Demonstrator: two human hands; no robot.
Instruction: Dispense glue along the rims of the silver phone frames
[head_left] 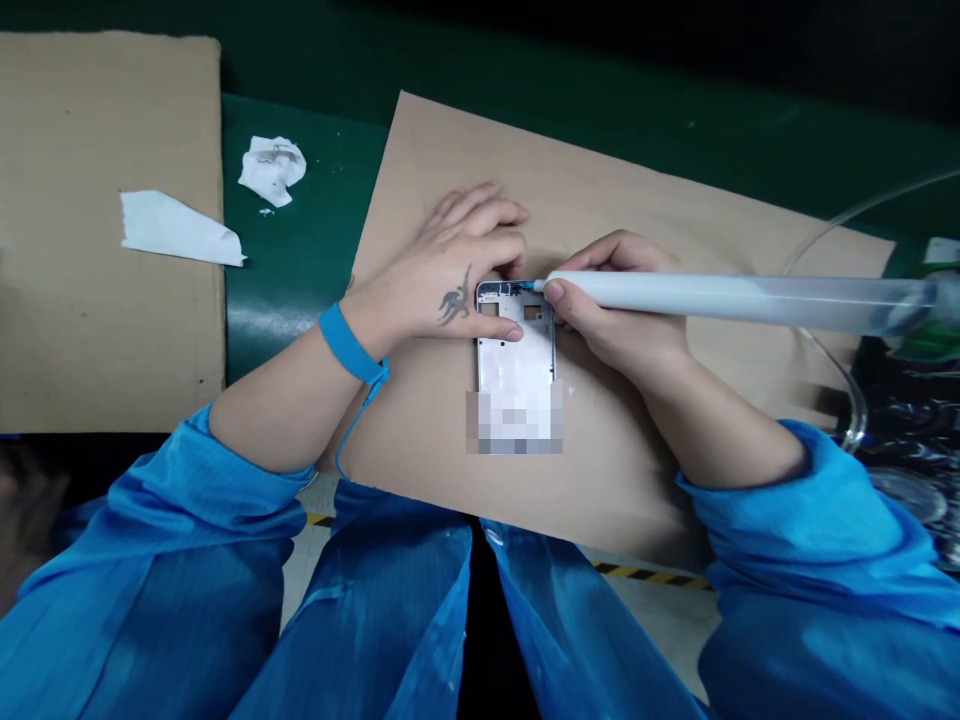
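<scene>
A white phone frame (516,372) lies flat on a sheet of cardboard (615,210). My left hand (450,270) rests on the frame's top left corner, fingers laid flat and pressing it down, a blue wrist strap (346,344) on that wrist. My right hand (611,300) is closed round a long white syringe-like dispenser (735,297). Its blue tip (527,285) touches the frame's top edge. A clear tube (844,380) runs from the dispenser's rear end off to the right.
A second cardboard sheet (90,320) lies to the left on the green table (300,260), with a white paper scrap (176,228) on it. A crumpled white wipe (271,168) sits on the green surface. Shiny clutter (911,450) fills the right edge.
</scene>
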